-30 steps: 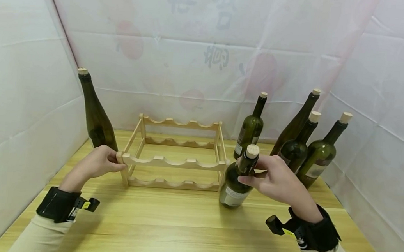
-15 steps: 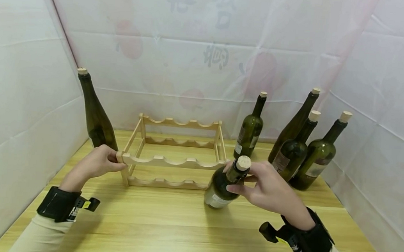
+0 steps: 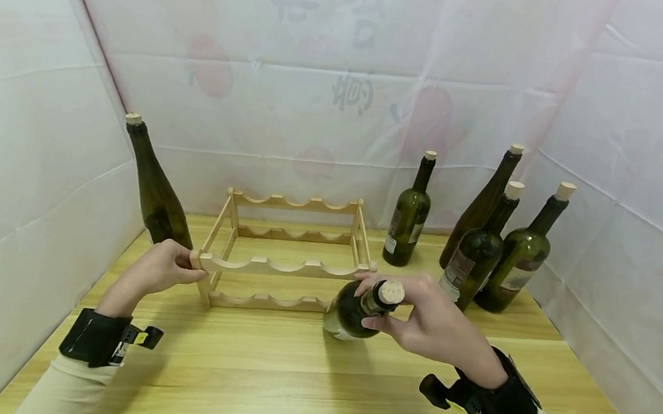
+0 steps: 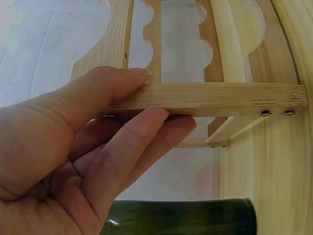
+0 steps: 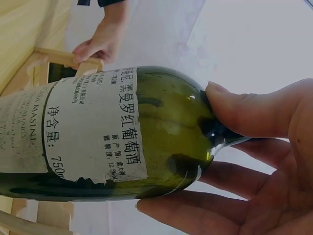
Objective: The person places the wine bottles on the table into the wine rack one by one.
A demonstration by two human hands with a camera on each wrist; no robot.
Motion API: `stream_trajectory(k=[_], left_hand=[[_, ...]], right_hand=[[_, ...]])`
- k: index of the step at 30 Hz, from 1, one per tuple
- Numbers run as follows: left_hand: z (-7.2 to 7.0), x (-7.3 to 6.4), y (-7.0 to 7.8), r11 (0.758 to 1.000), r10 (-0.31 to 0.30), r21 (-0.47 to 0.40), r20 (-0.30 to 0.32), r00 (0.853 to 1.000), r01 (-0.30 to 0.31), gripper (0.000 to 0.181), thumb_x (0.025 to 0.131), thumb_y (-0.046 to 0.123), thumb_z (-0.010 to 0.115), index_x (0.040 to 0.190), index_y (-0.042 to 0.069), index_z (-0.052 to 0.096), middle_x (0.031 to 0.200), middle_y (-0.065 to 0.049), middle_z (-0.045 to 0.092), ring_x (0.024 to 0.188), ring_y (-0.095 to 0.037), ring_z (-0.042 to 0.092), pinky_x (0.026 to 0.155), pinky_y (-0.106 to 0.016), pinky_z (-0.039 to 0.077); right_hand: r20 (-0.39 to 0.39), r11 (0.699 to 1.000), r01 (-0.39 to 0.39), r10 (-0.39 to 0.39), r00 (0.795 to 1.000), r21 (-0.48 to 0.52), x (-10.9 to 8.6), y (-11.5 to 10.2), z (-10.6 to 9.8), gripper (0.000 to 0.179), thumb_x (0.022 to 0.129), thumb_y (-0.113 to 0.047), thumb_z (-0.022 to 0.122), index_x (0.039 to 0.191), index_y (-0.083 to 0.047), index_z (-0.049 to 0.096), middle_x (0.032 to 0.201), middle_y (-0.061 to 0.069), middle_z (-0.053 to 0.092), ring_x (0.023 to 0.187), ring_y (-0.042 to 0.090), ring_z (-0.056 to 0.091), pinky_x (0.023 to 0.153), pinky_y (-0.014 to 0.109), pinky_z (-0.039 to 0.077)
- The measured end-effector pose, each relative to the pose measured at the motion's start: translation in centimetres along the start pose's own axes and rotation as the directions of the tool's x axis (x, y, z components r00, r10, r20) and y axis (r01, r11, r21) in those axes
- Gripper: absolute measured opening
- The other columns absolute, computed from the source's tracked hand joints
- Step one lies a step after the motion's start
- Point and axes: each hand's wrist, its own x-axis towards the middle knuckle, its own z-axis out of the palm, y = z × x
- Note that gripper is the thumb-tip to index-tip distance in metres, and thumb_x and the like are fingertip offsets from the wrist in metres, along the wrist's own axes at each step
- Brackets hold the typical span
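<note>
A wooden wine rack (image 3: 283, 268) with scalloped rails stands on the table. My left hand (image 3: 165, 271) pinches its front left post (image 4: 205, 98) between thumb and fingers. With my right hand (image 3: 430, 320) I grip a green wine bottle (image 3: 347, 311) round its neck. The bottle is corked and tilted, its cork toward me and its base toward the rack's front right corner. In the right wrist view a white label (image 5: 93, 127) covers its body. Whether the base touches the rack or the table is hard to tell.
A tall corked bottle (image 3: 161, 195) stands left of the rack, close to my left hand. Right of the rack are a bottle (image 3: 408, 219) at the back and a group of bottles, including a labelled one (image 3: 472, 262). White cloth walls (image 3: 315, 116) surround the wooden table (image 3: 250, 381).
My right hand has moved left and toward me with the bottle, which has tilted further, its cork coming down and its base swinging toward the rack. The left hand has stayed on the rack.
</note>
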Motion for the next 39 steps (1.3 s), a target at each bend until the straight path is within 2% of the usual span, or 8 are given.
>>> stream_trajectory(k=[7,10,14,25,28,32,35,39], left_hand=[[0.1,0.2,-0.2,1.0,-0.003,0.004,-0.005,1.0,0.003,0.017,0.092,0.016,0.077,0.095,0.0,0.08,0.083,-0.012,0.078,0.069,-0.015,0.055,0.063,-0.03,0.043],[0.2,0.3,-0.3,1.0,-0.009,-0.001,-0.003,1.0,0.009,0.016,0.092,0.017,0.077,0.095,0.001,0.08,0.084,-0.012,0.079,0.069,-0.014,0.056,0.064,-0.029,0.044],[0.1,0.2,-0.4,1.0,0.009,0.007,-0.004,1.0,-0.009,0.018,0.092,0.018,0.078,0.094,0.001,0.08,0.082,-0.011,0.078,0.069,-0.012,0.058,0.063,-0.029,0.045],[-0.1,0.2,-0.5,0.999,0.018,0.028,0.008,1.0,-0.018,0.016,0.093,0.018,0.077,0.093,0.002,0.08,0.081,-0.005,0.078,0.069,-0.011,0.058,0.065,-0.028,0.045],[-0.2,0.3,-0.5,0.999,0.02,0.031,0.005,1.0,-0.02,0.016,0.093,0.018,0.077,0.093,0.002,0.08,0.079,-0.004,0.077,0.068,-0.01,0.057,0.065,-0.028,0.045],[-0.2,0.2,-0.5,0.999,0.016,0.029,0.015,1.0,-0.016,0.016,0.094,0.019,0.076,0.093,0.003,0.08,0.08,-0.003,0.078,0.069,-0.01,0.057,0.065,-0.028,0.045],[-0.2,0.2,-0.4,1.0,0.016,0.02,0.023,1.0,-0.016,0.017,0.094,0.019,0.076,0.094,0.003,0.08,0.082,-0.005,0.078,0.07,-0.01,0.058,0.066,-0.028,0.045],[-0.1,0.2,-0.5,1.0,0.01,0.02,0.021,1.0,-0.011,0.017,0.094,0.019,0.076,0.094,0.002,0.08,0.08,-0.004,0.078,0.07,-0.01,0.058,0.066,-0.028,0.046]], right_hand=[[0.029,0.999,0.024,-0.023,0.999,-0.023,-0.6,-0.6,0.7,0.046,0.087,0.009,0.073,0.122,-0.021,0.068,0.139,0.007,0.068,0.126,0.019,0.066,0.108,0.027,0.049],[0.023,0.997,0.058,-0.057,0.998,-0.041,-0.8,-0.7,1.0,0.051,0.085,0.013,0.07,0.123,-0.02,0.067,0.14,0.008,0.067,0.122,0.017,0.068,0.093,0.02,0.051],[0.024,0.993,0.103,-0.101,0.995,-0.062,-0.8,-0.6,1.5,0.054,0.083,0.016,0.066,0.126,-0.018,0.066,0.142,0.01,0.065,0.108,0.011,0.072,0.067,0.021,0.035],[-0.043,0.969,0.209,-0.216,0.976,-0.13,-1.1,-0.5,2.5,0.082,0.052,0.023,0.044,0.121,-0.012,0.071,0.132,0.024,0.069,0.086,0.019,0.074,0.055,0.014,0.012],[-0.066,0.959,0.228,-0.242,0.968,-0.169,-1.4,-0.5,2.8,0.079,0.055,0.023,0.046,0.12,-0.014,0.071,0.131,0.022,0.07,0.092,0.022,0.075,0.057,0.01,0.025],[-0.073,0.934,0.267,-0.291,0.954,-0.235,-1.9,-0.5,3.2,0.033,0.092,0.0,0.07,0.121,-0.014,0.072,0.131,0.02,0.07,0.116,0.034,0.071,0.088,0.023,0.057],[-0.079,0.912,0.295,-0.329,0.941,-0.284,-2.3,-0.6,3.5,0.03,0.099,-0.032,0.071,0.122,-0.014,0.072,0.131,0.021,0.07,0.116,0.036,0.071,0.094,0.038,0.059],[-0.087,0.892,0.312,-0.357,0.93,-0.327,-2.6,-0.5,4.1,0.03,0.104,-0.035,0.061,0.12,-0.014,0.073,0.129,0.021,0.071,0.115,0.036,0.072,0.09,0.04,0.06]])
